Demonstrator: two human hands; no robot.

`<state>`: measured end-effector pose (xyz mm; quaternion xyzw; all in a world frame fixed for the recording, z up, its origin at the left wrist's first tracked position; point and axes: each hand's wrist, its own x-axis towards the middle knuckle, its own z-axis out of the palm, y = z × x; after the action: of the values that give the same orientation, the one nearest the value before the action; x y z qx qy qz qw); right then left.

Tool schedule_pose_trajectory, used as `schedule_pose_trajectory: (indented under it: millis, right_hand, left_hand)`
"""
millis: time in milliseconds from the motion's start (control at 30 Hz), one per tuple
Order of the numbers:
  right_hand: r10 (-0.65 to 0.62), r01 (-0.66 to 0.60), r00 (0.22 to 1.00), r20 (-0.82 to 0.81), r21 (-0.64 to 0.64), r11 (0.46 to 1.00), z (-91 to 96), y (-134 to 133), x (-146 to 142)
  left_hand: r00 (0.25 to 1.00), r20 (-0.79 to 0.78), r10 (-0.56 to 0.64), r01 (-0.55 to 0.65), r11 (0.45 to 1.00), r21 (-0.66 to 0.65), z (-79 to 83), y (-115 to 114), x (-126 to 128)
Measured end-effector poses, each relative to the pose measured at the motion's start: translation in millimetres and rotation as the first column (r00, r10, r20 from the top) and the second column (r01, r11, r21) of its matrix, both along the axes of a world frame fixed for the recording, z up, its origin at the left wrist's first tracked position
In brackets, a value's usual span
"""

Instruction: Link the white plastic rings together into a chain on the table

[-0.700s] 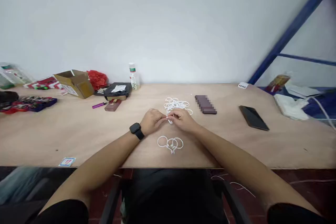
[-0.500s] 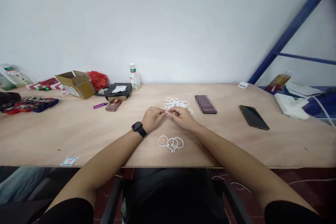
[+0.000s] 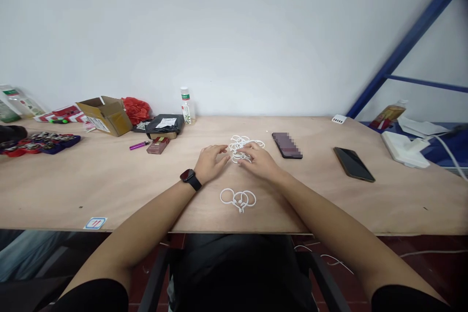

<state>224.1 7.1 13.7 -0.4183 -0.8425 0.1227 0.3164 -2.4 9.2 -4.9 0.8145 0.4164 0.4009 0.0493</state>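
Several white plastic rings with small clip ends lie in a loose pile (image 3: pixel 237 139) at the middle of the table. My left hand (image 3: pixel 212 163) is at the pile's left edge, its thumb and fingers apart and nothing between them. Over the right part of the pile is my right hand (image 3: pixel 260 162), also with thumb and fingers apart. It hides some of the rings, and whether its fingertips touch one I cannot tell. Closer to me, a small overlapping group of white clip rings (image 3: pixel 227 196) rests on the wooden table, clip ends together.
A dark phone (image 3: pixel 354 164) and a partly pixelated phone (image 3: pixel 281 145) lie to the right. Farther left are a cardboard box (image 3: pixel 117 118), a dark red pack (image 3: pixel 158 146), a purple lighter (image 3: pixel 138 146) and a bottle (image 3: pixel 186 106). A numbered label (image 3: pixel 95 223) marks the front edge.
My hands were pinched together over a small white piece. Now they have parted slightly and their fingers have spread. More of the ring pile shows between them. The near ring group has stayed put.
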Motion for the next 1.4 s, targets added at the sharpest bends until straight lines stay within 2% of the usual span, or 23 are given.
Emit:
schedule_pose_trajectory:
  millis: [33,67,133,200,267,300,367,533,600,700,833,933,1033,1233,1400]
  right_hand:
    - [0.148,-0.148,0.989,0.002,-0.072,0.986,3.2,-5,-1]
    - [0.309,-0.305,0.951,0.005,-0.152,0.94,6.3,-10,-3]
    - [0.536,-0.507,0.844,0.004,-0.318,0.801,11.4,-20,-6]
    - [0.657,-0.588,0.754,0.01,-0.435,0.682,13.9,-28,-9]
    - [0.697,-0.601,0.717,0.026,-0.484,0.636,13.7,-32,-12]
    - [0.696,-0.595,0.717,0.035,-0.49,0.637,12.7,-32,-13]
    - [0.661,-0.562,0.749,0.053,-0.478,0.675,9.7,-30,-15]
    - [0.451,-0.39,0.887,0.099,-0.361,0.847,-0.3,-19,-17]
    - [0.384,-0.329,0.915,0.123,-0.323,0.887,-3.2,-16,-16]
    - [0.349,-0.299,0.928,0.128,-0.301,0.906,-4.4,-15,-15]
    - [0.333,-0.309,0.942,0.043,-0.279,0.909,-3.0,-14,-13]
    - [0.262,-0.265,0.964,-0.047,-0.267,0.927,-2.3,-11,-11]
    - [0.161,-0.186,0.978,-0.132,-0.203,0.961,-1.6,-7,-10]
    - [0.044,-0.084,0.968,-0.246,-0.154,0.985,2.5,-8,-10]
    - [0.091,-0.113,0.973,-0.213,-0.091,0.989,4.7,-14,-14]
  left_hand:
    - [1.0,-0.003,0.006,-0.006,1.0,-0.013,0.0,1,-1]
    - [1.0,-0.004,0.009,-0.009,1.0,-0.024,0.1,1,-1]
    - [1.0,0.0,0.012,-0.012,0.999,-0.042,0.6,2,-2]
    - [1.0,0.002,0.013,-0.012,0.999,-0.052,1.1,2,-2]
    - [1.0,-0.003,0.011,-0.011,0.998,-0.058,1.6,1,-2]
    - [1.0,-0.008,0.008,-0.008,0.998,-0.06,1.8,1,-2]
    - [1.0,-0.014,0.0,-0.001,0.998,-0.066,2.0,1,-2]
    - [1.0,-0.013,0.001,-0.002,0.997,-0.073,2.0,1,-2]
    - [1.0,-0.013,-0.003,0.002,0.997,-0.074,2.3,1,-3]
    - [0.999,-0.01,-0.032,0.031,0.996,-0.085,3.9,1,-4]
    - [0.994,0.017,-0.108,0.109,0.99,-0.093,8.4,-2,-4]
    - [0.983,0.056,-0.174,0.176,0.984,-0.024,13.0,-7,-4]
    - [0.977,0.039,-0.212,0.209,0.976,0.066,16.7,-13,-2]
    - [0.99,-0.056,-0.129,0.136,0.978,0.161,15.0,-15,1]
    - [0.992,-0.056,-0.116,0.125,0.973,0.194,11.6,-12,0]
